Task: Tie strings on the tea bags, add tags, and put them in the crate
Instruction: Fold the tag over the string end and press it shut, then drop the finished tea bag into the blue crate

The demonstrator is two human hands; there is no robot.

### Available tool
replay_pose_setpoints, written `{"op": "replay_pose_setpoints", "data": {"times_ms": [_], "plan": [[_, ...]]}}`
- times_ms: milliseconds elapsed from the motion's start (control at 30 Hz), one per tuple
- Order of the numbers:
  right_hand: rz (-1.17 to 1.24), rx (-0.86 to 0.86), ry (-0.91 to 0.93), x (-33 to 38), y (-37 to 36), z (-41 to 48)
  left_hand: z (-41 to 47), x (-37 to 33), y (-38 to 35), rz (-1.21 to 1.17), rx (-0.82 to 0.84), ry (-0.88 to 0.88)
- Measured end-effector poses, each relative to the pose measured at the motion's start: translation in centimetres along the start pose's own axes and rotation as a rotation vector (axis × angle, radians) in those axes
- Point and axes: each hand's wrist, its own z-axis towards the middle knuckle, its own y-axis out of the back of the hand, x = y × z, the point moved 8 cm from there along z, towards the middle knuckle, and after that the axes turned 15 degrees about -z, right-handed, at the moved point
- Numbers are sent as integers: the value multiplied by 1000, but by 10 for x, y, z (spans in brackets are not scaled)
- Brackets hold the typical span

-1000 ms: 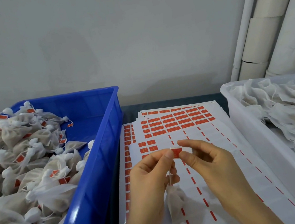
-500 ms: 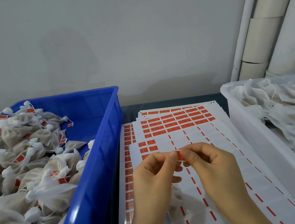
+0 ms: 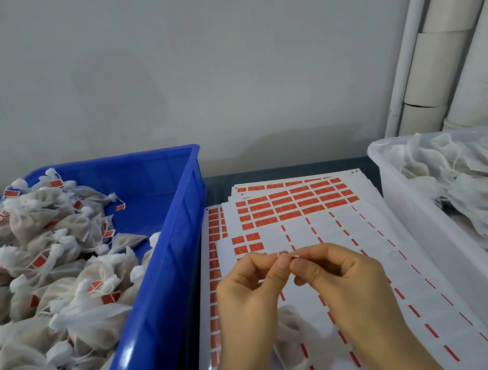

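My left hand and my right hand meet fingertip to fingertip above the sticker sheets. Together they pinch a small red tag folded around a thin white string; only a sliver of the tag shows. A white tea bag hangs below the hands, mostly hidden behind them. The blue crate on the left holds several tied, tagged tea bags.
A white bin on the right holds several untied white tea bags. Stacked sheets with rows of red tags lie between the two containers. White pipes stand against the grey wall at the back right.
The tag was held flat and open between both hands; now it is folded nearly shut between the fingertips, and the hands have closed together.
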Motion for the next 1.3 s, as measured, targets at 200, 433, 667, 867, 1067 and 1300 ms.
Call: {"op": "replay_pose_setpoints", "data": {"times_ms": [200, 433, 667, 867, 1067, 1300], "plan": [[66, -46, -8, -6, 6, 2, 4, 3, -2, 14, 19, 37], [142, -89, -75, -19, 6, 6, 13, 8, 1, 89, 26, 168], [202, -110, -74, -20, 16, 10, 2, 10, -13, 247, 202, 177], [342, -36, -1, -9, 15, 8, 0, -21, -33, 460, 149, -10], [467, -13, -95, -18, 18, 13, -21, -85, -30, 546, -26, -162], [321, -18, -70, -22, 16, 9, -31, -200, -32, 590, -24, -358]]}}
